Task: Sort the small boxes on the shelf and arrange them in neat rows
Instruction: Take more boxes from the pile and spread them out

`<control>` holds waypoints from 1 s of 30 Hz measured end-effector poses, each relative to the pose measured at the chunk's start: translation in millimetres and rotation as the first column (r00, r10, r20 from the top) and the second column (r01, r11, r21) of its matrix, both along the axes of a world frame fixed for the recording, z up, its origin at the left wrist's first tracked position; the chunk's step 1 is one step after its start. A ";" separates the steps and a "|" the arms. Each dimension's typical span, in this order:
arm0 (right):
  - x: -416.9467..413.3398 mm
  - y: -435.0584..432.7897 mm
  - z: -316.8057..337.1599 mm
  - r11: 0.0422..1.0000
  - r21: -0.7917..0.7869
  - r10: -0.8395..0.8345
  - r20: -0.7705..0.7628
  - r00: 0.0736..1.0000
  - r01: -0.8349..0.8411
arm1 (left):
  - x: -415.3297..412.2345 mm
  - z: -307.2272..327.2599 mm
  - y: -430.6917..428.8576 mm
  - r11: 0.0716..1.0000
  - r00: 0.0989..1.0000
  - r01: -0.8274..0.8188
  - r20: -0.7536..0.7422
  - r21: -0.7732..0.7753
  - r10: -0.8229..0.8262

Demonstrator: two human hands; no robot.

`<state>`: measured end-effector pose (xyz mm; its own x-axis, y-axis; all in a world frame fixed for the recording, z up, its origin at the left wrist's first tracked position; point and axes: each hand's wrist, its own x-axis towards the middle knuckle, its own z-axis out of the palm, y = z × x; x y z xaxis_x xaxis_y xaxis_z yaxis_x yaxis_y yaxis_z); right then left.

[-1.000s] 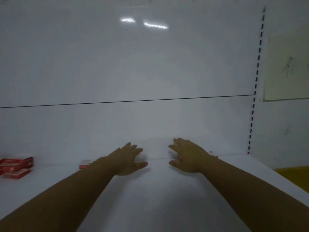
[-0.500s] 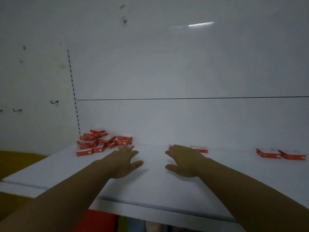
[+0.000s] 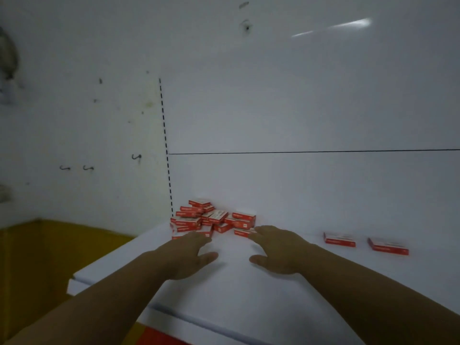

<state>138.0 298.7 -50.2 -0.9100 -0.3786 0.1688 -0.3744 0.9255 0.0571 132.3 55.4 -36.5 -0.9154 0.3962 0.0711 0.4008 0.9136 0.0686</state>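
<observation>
A loose heap of several small red and white boxes (image 3: 211, 219) lies at the back left of the white shelf (image 3: 249, 295), against the back panel. Two more red boxes lie flat to the right, one (image 3: 339, 239) nearer the heap and one (image 3: 388, 246) farther out. My left hand (image 3: 191, 255) is stretched out with fingers spread, its fingertips at the heap's front edge. My right hand (image 3: 278, 249) is also flat and spread, fingertips by a box at the heap's right side. Neither hand holds anything.
The shelf's left end (image 3: 72, 282) drops off to a yellow floor (image 3: 49, 257). A slotted upright (image 3: 166, 150) runs up the back panel just left of the heap. Small hooks (image 3: 136, 156) stick out of the wall farther left. Something red (image 3: 159, 337) shows under the shelf's front edge.
The view has swung left along the shelf, bringing the heap of boxes closer to centre. Both hands stayed spread and now reach the heap's front edge.
</observation>
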 end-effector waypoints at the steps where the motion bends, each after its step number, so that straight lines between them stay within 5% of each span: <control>1: -12.3 -6.5 0.3 1.000 -0.010 0.016 -0.016 1.000 -0.016 | -6.9 -0.6 -5.8 1.000 1.000 -0.008 -0.012 -0.011 0.008; 9: -88.6 -52.9 -2.0 0.958 -0.273 0.065 -0.078 0.995 -0.084 | -73.1 11.2 -51.3 0.988 0.997 0.011 -0.080 0.157 0.002; 18: -147.1 -85.6 -1.1 0.912 -0.406 -0.108 -0.119 0.987 0.050 | -159.3 1.2 -78.7 0.928 0.986 -0.005 -0.150 0.373 0.066; 30: -191.7 -136.6 1.3 0.863 -0.489 -0.196 -0.091 0.976 0.127 | -225.7 -6.7 -96.7 0.747 0.988 0.032 0.092 0.664 -0.124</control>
